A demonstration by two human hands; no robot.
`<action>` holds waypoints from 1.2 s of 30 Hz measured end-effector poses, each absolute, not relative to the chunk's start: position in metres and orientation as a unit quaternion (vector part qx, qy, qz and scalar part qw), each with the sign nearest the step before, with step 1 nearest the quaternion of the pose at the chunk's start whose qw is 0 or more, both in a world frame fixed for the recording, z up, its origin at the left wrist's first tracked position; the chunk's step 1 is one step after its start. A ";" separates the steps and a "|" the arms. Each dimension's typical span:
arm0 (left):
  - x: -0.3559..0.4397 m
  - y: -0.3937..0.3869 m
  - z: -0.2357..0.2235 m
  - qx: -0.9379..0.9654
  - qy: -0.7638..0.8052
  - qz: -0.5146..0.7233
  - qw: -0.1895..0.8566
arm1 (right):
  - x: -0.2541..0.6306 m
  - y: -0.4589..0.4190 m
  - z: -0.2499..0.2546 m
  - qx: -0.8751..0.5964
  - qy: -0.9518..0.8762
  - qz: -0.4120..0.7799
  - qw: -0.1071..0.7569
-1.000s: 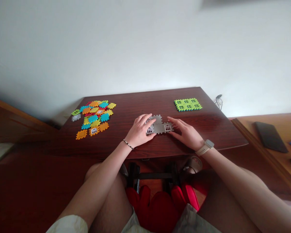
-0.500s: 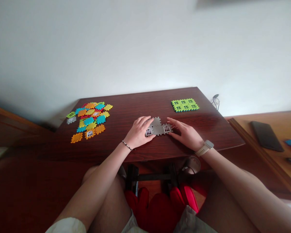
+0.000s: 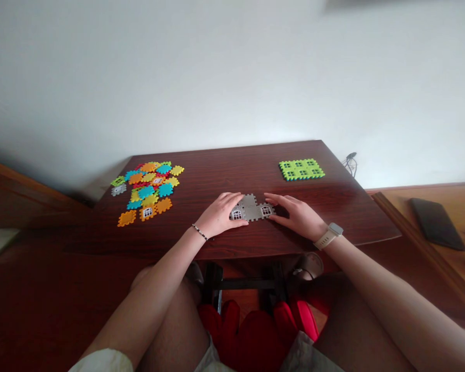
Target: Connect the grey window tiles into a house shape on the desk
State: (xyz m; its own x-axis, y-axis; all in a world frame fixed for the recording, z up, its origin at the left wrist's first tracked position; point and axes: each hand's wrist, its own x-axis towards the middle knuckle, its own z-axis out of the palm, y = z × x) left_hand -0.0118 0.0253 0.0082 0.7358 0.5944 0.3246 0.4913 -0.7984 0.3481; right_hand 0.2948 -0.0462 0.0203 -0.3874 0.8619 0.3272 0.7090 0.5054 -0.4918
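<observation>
A flat panel of joined grey interlocking tiles (image 3: 251,212) lies on the dark brown table in front of me. Some of its tiles carry white arched window pieces, one of them (image 3: 266,210) at the right end. My left hand (image 3: 221,214) curves round the panel's left end, thumb along the near edge and fingers over the far side, hiding part of it. On the other end, my right hand (image 3: 294,213) has its thumb and fingers about the window tile's near and far edges.
Loose tiles in orange, blue, yellow, red and green (image 3: 147,191) are heaped at the table's left. A green panel with several window openings (image 3: 301,169) lies at the back right. Beyond the right edge, a dark flat object (image 3: 436,222) rests on a wooden surface.
The grey panel has slid slightly toward me and to the left, both hands staying at its ends. The view has shifted a little; the tile heap and green panel look undisturbed.
</observation>
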 end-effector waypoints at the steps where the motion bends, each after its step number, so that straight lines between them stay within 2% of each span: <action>1: -0.013 0.025 0.008 0.924 0.295 0.212 0.120 | 0.294 -0.045 0.020 -0.475 -0.824 0.136 0.278; 24: -0.035 0.015 0.002 0.898 0.384 0.210 0.049 | 0.215 -0.033 0.018 -0.406 -0.862 0.156 0.261; 36: -0.040 0.011 -0.006 0.903 0.410 0.129 0.010 | 0.202 -0.025 0.012 -0.394 -0.868 0.155 0.259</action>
